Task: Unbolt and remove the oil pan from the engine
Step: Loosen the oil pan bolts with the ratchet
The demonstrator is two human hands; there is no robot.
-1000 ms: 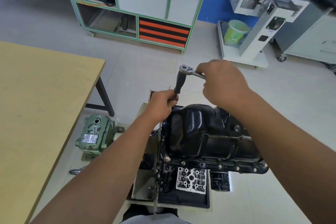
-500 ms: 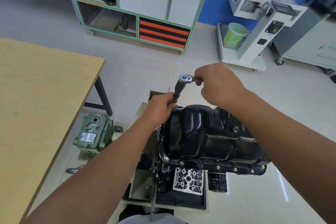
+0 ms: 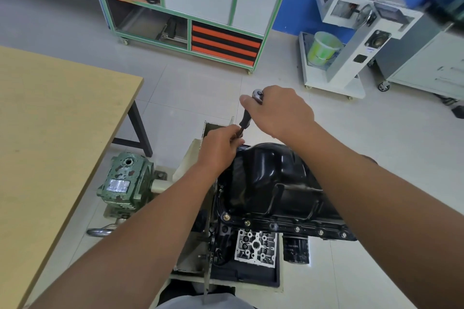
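Head view: your right hand (image 3: 281, 110) has swung the ratchet (image 3: 257, 95) handle round, still gripping it; your left hand (image 3: 221, 148) still pinches the extension (image 3: 244, 123) at the pan's (image 3: 271, 178) far corner. That bolt is likely loosening; the pan stays bolted on the engine.

Black oil pan (image 3: 273, 183) bolted atop inverted engine (image 3: 253, 246); flange bolts (image 3: 297, 229) seated along near edge.

Oil pan (image 3: 271, 183) atop engine (image 3: 241, 246), table (image 3: 50, 133) left, gearbox (image 3: 125, 180) between them
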